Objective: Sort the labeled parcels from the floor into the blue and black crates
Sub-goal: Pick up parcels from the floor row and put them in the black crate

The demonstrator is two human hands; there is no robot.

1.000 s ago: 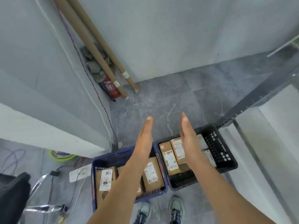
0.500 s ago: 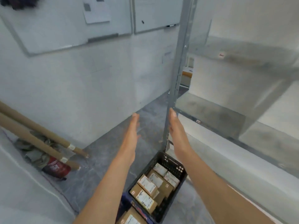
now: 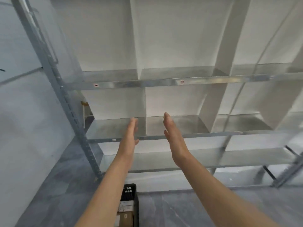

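Observation:
My left hand (image 3: pixel 131 133) and my right hand (image 3: pixel 173 136) are stretched out in front of me, palms facing each other, fingers straight, holding nothing. They hover in front of a metal shelf unit. Below my left forearm part of the black crate (image 3: pixel 131 192) shows on the floor, with labeled brown parcels (image 3: pixel 126 208) inside it. My left arm hides the rest of the crate. The blue crate is out of view.
A galvanized metal shelf unit (image 3: pixel 164 82) with white dividers fills the view ahead; its compartments hold nothing. Its left upright (image 3: pixel 68 104) stands by a pale wall. Grey tiled floor (image 3: pixel 172 208) lies below.
My view has swung up and to the right, from the two crates on the floor to the shelf unit. Both hands stayed raised, flat and empty throughout.

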